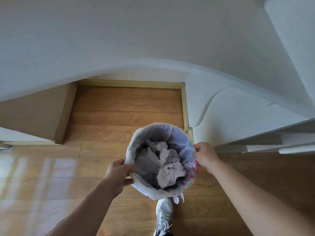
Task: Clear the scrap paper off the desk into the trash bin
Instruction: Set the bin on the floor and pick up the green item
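A round trash bin (136, 138) lined with a white plastic bag is held above the wooden floor, seen from above. Crumpled white scrap paper (167, 172) fills its bottom. My left hand (117, 174) grips the bin's near-left rim, thumb over the edge. On the right rim, my right hand (205, 155) pinches the bag and edge. A red and white patterned patch (192, 169) shows on the inner right side of the bin.
A white desk top (119, 40) spans the upper view, with a knee recess (127, 106) beneath it over wooden floor (51, 184). White drawer fronts (238, 116) stand at the right. A grey sneaker (163, 217) stands just below the bin.
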